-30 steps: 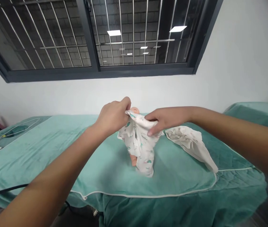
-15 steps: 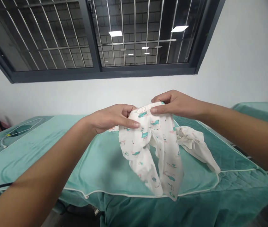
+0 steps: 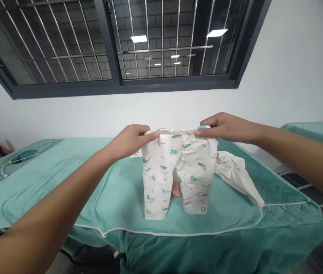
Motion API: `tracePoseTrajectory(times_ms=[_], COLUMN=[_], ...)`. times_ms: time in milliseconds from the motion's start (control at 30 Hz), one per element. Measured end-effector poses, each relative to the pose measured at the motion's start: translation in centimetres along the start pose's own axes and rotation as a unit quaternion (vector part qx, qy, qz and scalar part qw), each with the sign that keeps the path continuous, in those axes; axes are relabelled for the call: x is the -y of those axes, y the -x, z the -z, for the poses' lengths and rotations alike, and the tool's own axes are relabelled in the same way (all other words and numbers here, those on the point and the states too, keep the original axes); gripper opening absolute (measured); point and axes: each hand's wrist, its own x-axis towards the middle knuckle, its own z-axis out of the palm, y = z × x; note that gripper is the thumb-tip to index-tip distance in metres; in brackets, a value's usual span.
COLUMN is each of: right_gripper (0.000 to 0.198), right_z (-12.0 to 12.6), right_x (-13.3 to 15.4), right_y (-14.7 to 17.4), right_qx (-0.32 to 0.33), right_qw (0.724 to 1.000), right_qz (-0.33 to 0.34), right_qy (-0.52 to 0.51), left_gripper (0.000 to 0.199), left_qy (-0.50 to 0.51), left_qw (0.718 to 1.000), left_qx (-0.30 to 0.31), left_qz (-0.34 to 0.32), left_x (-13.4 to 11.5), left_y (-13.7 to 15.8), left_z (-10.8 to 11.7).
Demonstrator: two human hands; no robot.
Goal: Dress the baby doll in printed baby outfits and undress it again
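- Pale-green plush cover with white piping (image 3: 124,205): spread beneath the grip and out to both sides of it.
- White cloth trousers with a green-and-pink print (image 3: 175,152): hanging from the grip, waistband (image 3: 182,131) drawn out straight, both legs pointing downward.
- Crumpled off-white cloth (image 3: 237,175): on the cover, lower than the grip and to its right.
- Bare right hand (image 3: 221,125) and bare left hand (image 3: 129,140): each pinching one end of the waistband.
- Small orange-pink doll foot (image 3: 176,189): below the grip, visible between the trouser legs.
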Motion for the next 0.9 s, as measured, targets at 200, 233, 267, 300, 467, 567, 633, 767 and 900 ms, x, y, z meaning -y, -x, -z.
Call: tracePoseTrajectory(times_ms=[200,233,267,300,467,567,633,767,900], right_gripper=[0.045,0.044,0.043,0.043,0.034,0.022,0.019,0.017,0.01], right_z=[-3.6,-4.2,-4.8,-5.3,-7.0,-7.2,-7.2,-6.7,-7.6], right_x=[3.8,4.5,5.1,5.5,5.9,5.5,5.3,3.4,-1.4], right_y=[0.2,0.2,0.2,0.1,-1.0,-1.9,-2.2,-2.9,-3.4], right_qx=[-0.09,-0.091,-0.095,-0.105,-0.217,-0.237,-0.23,-0.228,-0.234], right_qw=[0.978,0.976,0.974,0.973,0.95,0.927,0.901,0.848,0.807], right_qz=[0.032,0.041,0.049,0.055,0.067,0.07,0.081,0.059,-0.047], right_qy=[-0.184,-0.195,-0.199,-0.199,-0.215,-0.283,-0.357,-0.475,-0.54], left_gripper=[0.032,0.03,0.028,0.026,0.019,0.041,0.056,0.04,0.03], left_qy=[0.163,0.188,0.214,0.24,0.338,0.338,0.321,0.32,0.27], left_qw=[0.98,0.974,0.968,0.962,0.929,0.927,0.934,0.946,0.962], left_qx=[-0.111,-0.119,-0.122,-0.121,-0.115,-0.147,-0.153,0.04,-0.022], left_qz=[-0.02,-0.027,-0.036,-0.047,-0.099,-0.077,-0.037,0.007,0.008], left_x=[-3.0,-3.8,-4.5,-5.1,-5.4,-4.0,-3.0,-2.0,-1.3], left_y=[-0.6,-0.6,-0.5,-0.4,-0.2,-0.2,0.2,1.6,2.8], left_z=[-1.3,-1.5,-1.7,-1.9,-3.0,-4.6,-6.3,-10.5,-12.6])
